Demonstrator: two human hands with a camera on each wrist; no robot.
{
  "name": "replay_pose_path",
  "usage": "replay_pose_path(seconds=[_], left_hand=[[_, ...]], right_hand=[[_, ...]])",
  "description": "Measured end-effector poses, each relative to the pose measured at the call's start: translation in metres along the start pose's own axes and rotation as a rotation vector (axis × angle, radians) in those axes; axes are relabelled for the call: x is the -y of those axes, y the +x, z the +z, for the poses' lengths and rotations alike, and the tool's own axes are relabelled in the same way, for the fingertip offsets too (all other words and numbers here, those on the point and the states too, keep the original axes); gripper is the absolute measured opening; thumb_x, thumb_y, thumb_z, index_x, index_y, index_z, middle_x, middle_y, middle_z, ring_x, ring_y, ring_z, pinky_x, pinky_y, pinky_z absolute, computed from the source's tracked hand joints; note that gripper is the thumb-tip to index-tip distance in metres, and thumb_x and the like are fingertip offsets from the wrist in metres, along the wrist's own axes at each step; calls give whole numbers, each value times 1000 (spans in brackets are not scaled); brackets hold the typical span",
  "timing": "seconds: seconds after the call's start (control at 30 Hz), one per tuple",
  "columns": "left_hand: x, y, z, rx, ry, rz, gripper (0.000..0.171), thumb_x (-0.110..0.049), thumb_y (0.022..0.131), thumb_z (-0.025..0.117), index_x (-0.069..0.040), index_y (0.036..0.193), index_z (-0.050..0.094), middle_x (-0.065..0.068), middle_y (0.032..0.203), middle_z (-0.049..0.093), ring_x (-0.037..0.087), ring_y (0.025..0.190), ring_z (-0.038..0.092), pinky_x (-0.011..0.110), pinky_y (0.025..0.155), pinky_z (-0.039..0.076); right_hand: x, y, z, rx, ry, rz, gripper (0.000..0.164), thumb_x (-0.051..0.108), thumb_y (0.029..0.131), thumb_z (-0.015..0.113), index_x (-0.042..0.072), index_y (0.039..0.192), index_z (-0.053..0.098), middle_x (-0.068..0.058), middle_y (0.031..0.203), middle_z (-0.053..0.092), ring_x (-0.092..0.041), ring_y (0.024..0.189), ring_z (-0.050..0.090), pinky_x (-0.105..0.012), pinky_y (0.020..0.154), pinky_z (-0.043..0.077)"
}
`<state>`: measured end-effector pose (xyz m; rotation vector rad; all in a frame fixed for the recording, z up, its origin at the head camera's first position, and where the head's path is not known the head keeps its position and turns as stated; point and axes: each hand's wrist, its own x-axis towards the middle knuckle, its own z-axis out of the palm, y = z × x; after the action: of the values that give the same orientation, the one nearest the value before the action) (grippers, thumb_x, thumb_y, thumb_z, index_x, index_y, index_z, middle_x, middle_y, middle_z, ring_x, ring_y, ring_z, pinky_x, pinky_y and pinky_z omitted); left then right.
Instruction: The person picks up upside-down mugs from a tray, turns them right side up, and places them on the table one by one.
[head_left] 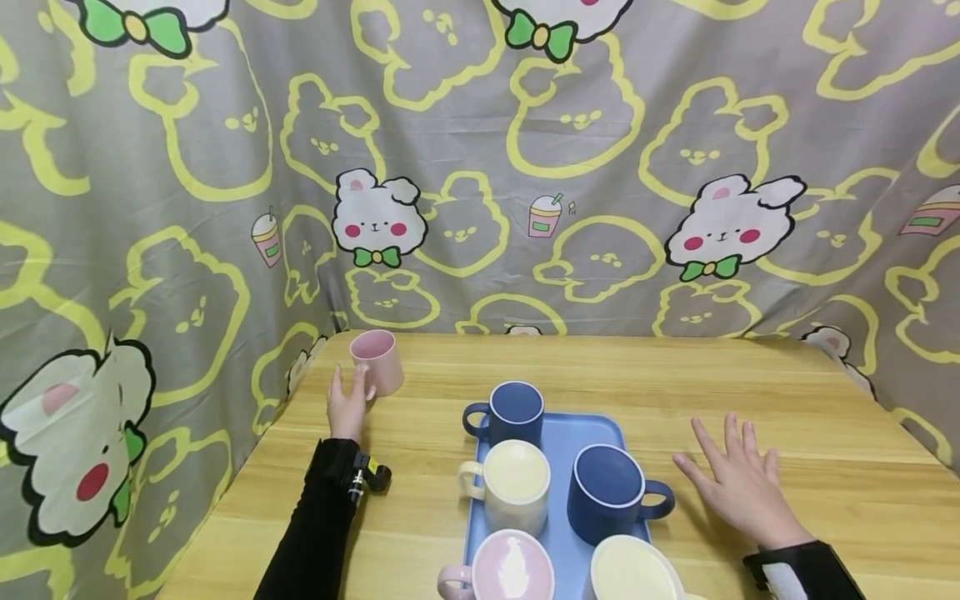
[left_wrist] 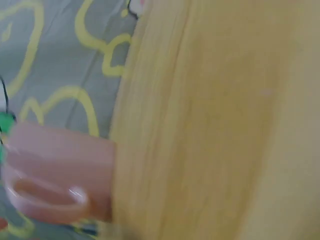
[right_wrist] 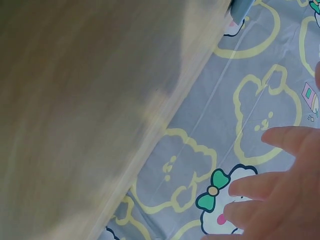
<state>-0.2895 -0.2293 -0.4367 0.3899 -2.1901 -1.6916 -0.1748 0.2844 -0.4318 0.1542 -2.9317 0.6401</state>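
Left grip (head_left: 347, 414): fingers spread, at the handle side of the far pink mug (head_left: 386, 367), left of frame centre in the head view. A finger overlaps the handle in that view; contact, can't tell. Mug stands upright on the surface (head_left: 675, 367) near its back edge. In the left wrist view the mug sits lower left, handle loop facing the lens; that view is soft.

Right grip (head_left: 742, 487): fingers fanned wide, right of frame, just beside the side navy mug (head_left: 606, 496). Can't tell if it touches the surface. In the right wrist view the fingers show spread at lower right.

Tray (head_left: 573, 429): blue, bottom centre of frame, carrying five mugs. Left column, back to front: back navy mug (head_left: 517, 412), left cream mug (head_left: 517, 492), near pink mug (head_left: 512, 571). Right column: side navy mug, then right cream mug (head_left: 633, 575), cut by the bottom edge. Left column handles point left; side navy's points right.

Markings: mug sides in view are plain colour. Wrist cam (head_left: 367, 475) on the left arm has a yellow patch, too small to read. Right wrist strap (head_left: 783, 581) has a white patch, cut off by the frame. Curtain (head_left: 457, 142) print: white animal heads with green bows, yellow outlines, pink drink cups with green label blocks.
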Motion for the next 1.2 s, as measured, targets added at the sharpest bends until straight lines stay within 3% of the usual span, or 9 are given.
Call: replay_pose_path(seconds=[0.1,0.23,0.43,0.6,0.83,0.9,0.97,1.07,1.2], left_hand=[[-9,-11,-3,55,212,100,77,-45,102,43,-4,155,6,29,157,0,46,143,-1,60,113,2],[-19,-37,-5,160,528,296,70,-41,104,39,1,153,13,30,156,-4,47,142,-11,65,107,-11],[-19,-83,-9,305,871,551,64,-41,101,45,-1,149,31,28,156,11,47,143,1,71,104,-9],[-13,-105,-15,396,982,532,64,-43,100,48,-4,148,37,28,155,16,49,142,6,71,105,-5],[-9,-110,-20,410,981,460,67,-48,99,47,-6,150,34,28,155,14,50,142,2,72,105,-4],[-9,-110,-21,413,984,452,68,-49,99,46,-6,150,33,28,155,14,49,142,2,72,105,-4],[-9,-111,-21,413,980,445,68,-49,99,46,-6,151,33,28,156,13,49,142,1,72,105,-5],[-9,-110,-21,408,974,445,68,-49,99,46,-6,151,33,27,156,13,49,142,1,72,105,-5],[-8,-110,-22,401,977,454,68,-50,99,46,-7,151,33,27,156,13,49,142,1,72,105,-5]], right_hand=[[-1,-2,0,-9,-1,-1,72,47,101,44,-3,150,25,-48,144,-1,-57,134,-18,-76,97,-13],[-1,-4,-1,-1,-3,-1,73,48,101,45,-3,150,26,-47,145,-3,-58,133,-18,-75,97,-14],[2,-7,-1,7,-1,-8,74,49,101,44,-3,150,25,-46,145,-5,-57,134,-17,-73,97,-17],[4,-10,0,9,-3,-17,73,48,100,45,-3,149,26,-46,145,-4,-60,133,-13,-74,98,-15],[5,-12,1,12,-22,-30,73,48,100,47,-1,150,24,-47,145,-2,-61,133,-9,-75,98,-13],[7,-12,0,15,-3,-40,71,45,101,46,-3,149,28,-47,144,7,-64,132,5,-78,99,-1],[9,-13,-2,20,60,-59,63,40,102,46,-5,145,37,-45,141,27,-62,126,30,-75,99,19],[13,-13,-8,131,267,-96,50,30,105,41,-9,135,48,-35,122,53,-44,98,60,-55,81,50],[14,-14,-14,441,567,-110,49,27,108,30,-15,128,47,-18,98,62,-22,72,61,-32,56,51]])
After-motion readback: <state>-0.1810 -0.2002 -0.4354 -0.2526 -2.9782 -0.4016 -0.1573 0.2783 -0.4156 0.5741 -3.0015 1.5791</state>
